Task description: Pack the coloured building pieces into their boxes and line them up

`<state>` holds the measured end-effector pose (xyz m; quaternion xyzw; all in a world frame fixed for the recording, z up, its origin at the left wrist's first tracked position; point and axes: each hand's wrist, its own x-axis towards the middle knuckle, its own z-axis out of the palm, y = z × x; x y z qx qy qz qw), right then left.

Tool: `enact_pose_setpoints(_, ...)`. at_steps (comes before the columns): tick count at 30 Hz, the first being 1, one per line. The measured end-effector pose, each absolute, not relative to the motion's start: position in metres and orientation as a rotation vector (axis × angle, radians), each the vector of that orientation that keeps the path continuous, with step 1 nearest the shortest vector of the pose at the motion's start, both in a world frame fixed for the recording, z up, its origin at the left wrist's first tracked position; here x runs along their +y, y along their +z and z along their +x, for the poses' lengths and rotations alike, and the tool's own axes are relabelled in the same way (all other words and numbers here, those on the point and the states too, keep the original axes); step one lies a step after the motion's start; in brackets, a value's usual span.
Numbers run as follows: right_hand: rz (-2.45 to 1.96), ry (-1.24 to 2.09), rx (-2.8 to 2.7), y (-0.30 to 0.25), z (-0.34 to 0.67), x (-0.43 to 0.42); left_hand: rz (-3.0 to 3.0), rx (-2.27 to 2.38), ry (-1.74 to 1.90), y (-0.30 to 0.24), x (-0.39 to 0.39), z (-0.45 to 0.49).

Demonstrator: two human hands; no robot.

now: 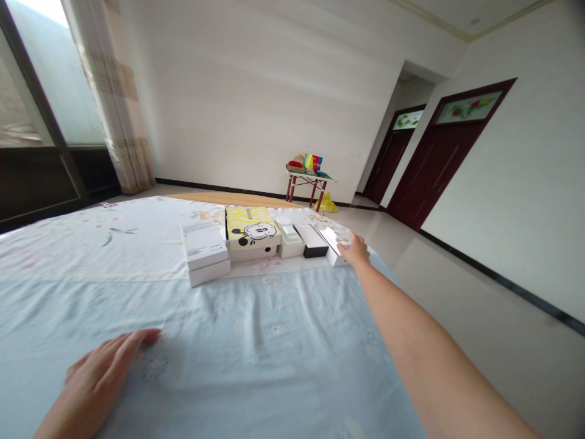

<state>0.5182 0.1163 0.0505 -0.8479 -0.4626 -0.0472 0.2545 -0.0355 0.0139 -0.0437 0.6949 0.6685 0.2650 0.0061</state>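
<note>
At the right end of a row of boxes, my right hand [357, 250] is closed around the end of a white box [333, 244], thumb over its top. Its far fingers are partly hidden. My left hand [103, 372] lies palm down on the light blue cloth [274, 353], fingers stretched out and holding nothing. Left of the gripped box stands a box with a white top and black side [312, 241]. Beside that are small stacked white boxes [289, 239], a yellow cartoon-print box [252, 228] and a white box with printed text [205, 247].
A white floral cloth [114, 244] covers the table's far part, with a wooden edge [228, 198] behind. The table drops to the tiled floor on the right. Farther off stand a small table [308, 177] with colourful items and a yellow bag [326, 203].
</note>
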Motion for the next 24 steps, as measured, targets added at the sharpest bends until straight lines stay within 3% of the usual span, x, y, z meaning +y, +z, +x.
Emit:
enact_pose_setpoints(7, -1.974, -0.219, -1.154, 0.055, 0.490, 0.078, 1.994, 1.928, 0.871, -0.029, 0.013, -0.027)
enact_pose_setpoints(15, -1.453, 0.131, -1.516, 0.022, 0.400, 0.008, 2.010, 1.928, 0.792, 0.001, -0.001, -0.009)
enact_pose_setpoints(24, -1.305, 0.514, -1.742, 0.045, 0.314, -0.074, 2.309, 1.702, 0.866, 0.017, -0.027, 0.006)
